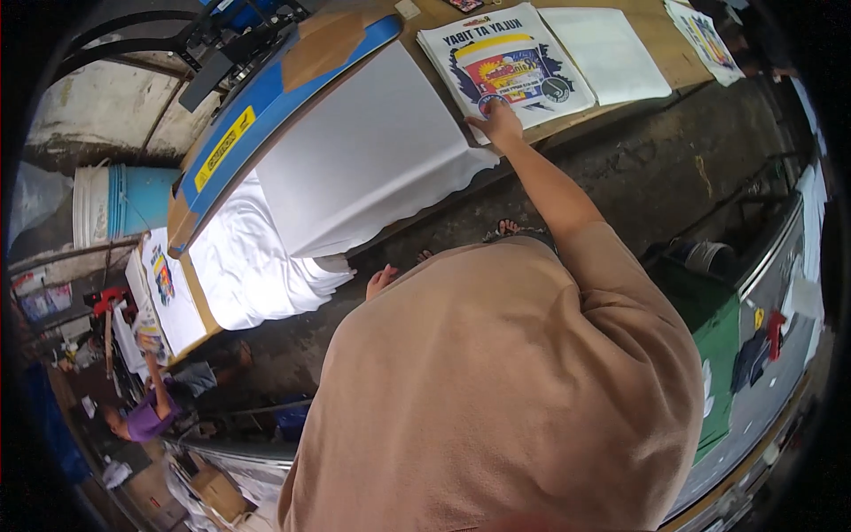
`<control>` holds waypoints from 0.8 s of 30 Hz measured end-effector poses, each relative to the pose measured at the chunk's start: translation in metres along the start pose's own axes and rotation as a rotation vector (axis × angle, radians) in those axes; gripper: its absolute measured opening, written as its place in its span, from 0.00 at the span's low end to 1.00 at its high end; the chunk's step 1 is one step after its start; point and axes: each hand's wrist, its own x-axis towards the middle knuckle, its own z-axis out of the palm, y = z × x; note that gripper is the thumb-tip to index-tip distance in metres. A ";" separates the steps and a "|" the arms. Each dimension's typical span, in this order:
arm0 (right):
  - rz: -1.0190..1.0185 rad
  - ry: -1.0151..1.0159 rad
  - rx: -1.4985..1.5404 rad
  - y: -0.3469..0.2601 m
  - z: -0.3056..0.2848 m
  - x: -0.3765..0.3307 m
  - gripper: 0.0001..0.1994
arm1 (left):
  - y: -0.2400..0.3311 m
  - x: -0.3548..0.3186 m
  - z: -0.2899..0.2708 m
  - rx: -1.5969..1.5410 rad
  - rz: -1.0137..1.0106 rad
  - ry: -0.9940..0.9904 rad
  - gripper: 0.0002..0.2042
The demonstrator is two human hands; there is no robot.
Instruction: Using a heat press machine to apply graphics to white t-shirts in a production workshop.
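White plastic shows at the left in a bucket (90, 208), right beside a blue bucket (144, 199); what either contains cannot be told from here. Below them a co-worker (149, 418) in purple reaches toward printed sheets (182, 297) at the table's end. Bunched white fabric (253, 257) lies next, probably gathered there so the flat white cloth (363, 146) beside it can lie smooth. A blue panel (297, 111) with a warning label stands along that cloth's far side, perhaps swung clear to leave its surface reachable. The left hand (381, 280) shows only its fingers past the brown shirt (496, 381); whether it holds anything cannot be told. The right hand (501, 122) rests on the near edge of a stack of printed sheets (510, 58) on the wooden table (671, 44), seemingly to steady or take the top one; its grip is unclear. Blank white sheets (607, 53) sit just beside, apparently squared for easy picking. Farther right, a grey round container (709, 258) has an inside too dark to read.
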 end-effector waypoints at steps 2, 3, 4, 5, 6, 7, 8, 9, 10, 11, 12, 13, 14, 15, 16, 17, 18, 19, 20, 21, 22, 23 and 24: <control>-0.022 -0.066 0.013 0.012 0.000 0.011 0.27 | 0.034 -0.018 0.044 -0.070 0.009 -0.017 0.20; -0.031 -0.139 0.033 0.018 -0.001 0.015 0.25 | 0.055 -0.026 0.065 -0.056 -0.009 -0.070 0.21; -0.039 -0.208 0.047 0.024 -0.004 0.019 0.23 | 0.075 -0.032 0.087 -0.034 -0.023 -0.123 0.21; -0.106 -0.198 0.105 0.028 -0.007 0.021 0.18 | 0.094 -0.037 0.107 -0.059 -0.023 -0.120 0.21; -0.102 -0.203 0.089 0.030 -0.012 0.023 0.18 | 0.112 -0.042 0.126 -0.052 -0.033 -0.198 0.23; -0.105 -0.211 0.137 0.029 -0.019 0.025 0.17 | 0.128 -0.044 0.146 -0.052 -0.034 -0.281 0.24; -0.075 -0.229 0.152 0.025 -0.029 0.025 0.16 | 0.143 -0.044 0.164 -0.062 -0.035 -0.278 0.24; -0.175 -0.164 0.142 0.019 -0.042 0.022 0.12 | 0.157 -0.042 0.183 -0.012 -0.029 -0.398 0.28; -0.237 -0.144 0.168 0.011 -0.057 0.020 0.12 | 0.170 -0.039 0.201 0.037 -0.022 -0.512 0.32; -0.302 -0.191 0.403 -0.001 -0.076 0.018 0.10 | 0.182 -0.035 0.219 0.018 -0.010 -0.512 0.32; -0.291 -0.261 0.589 -0.012 -0.096 0.013 0.08 | 0.193 -0.031 0.235 -0.069 -0.084 -0.761 0.37; -0.387 -0.263 0.850 -0.018 -0.122 0.004 0.06 | 0.202 -0.030 0.250 -0.133 -0.176 -0.970 0.43; -0.434 -0.284 1.073 -0.021 -0.148 -0.006 0.04 | 0.210 -0.032 0.267 -0.176 -0.143 -1.008 0.43; -0.341 -0.212 1.171 -0.019 -0.175 -0.020 0.03 | 0.217 -0.035 0.285 -0.216 -0.162 -1.007 0.46; -0.330 -0.162 1.304 -0.012 -0.201 -0.034 0.03 | 0.224 -0.042 0.299 -0.227 -0.205 -0.961 0.50; -0.227 -0.068 1.363 -0.002 -0.224 -0.046 0.03 | 0.230 -0.050 0.308 -0.339 -0.124 -1.004 0.50; -0.225 -0.053 1.474 0.010 -0.242 -0.056 0.03 | 0.236 -0.058 0.315 -0.457 -0.031 -1.065 0.51; -0.233 0.014 1.461 0.023 -0.254 -0.062 0.03 | 0.243 -0.065 0.321 -0.638 0.060 -1.053 0.46; -0.266 0.002 1.483 0.037 -0.263 -0.065 0.04 | 0.252 -0.068 0.318 -0.620 0.034 -1.000 0.46; -0.267 -0.039 1.481 0.052 -0.268 -0.071 0.03 | 0.262 -0.069 0.313 -0.660 0.106 -0.944 0.42; -0.254 -0.100 1.483 0.064 -0.267 -0.078 0.03 | 0.270 -0.071 0.307 -0.698 0.180 -0.889 0.39; -0.255 -0.103 1.484 0.073 -0.263 -0.085 0.03 | 0.277 -0.071 0.295 -0.743 0.234 -0.868 0.31; -0.163 -0.140 1.502 0.080 -0.257 -0.095 0.06 | 0.284 -0.068 0.281 -0.738 0.219 -0.843 0.31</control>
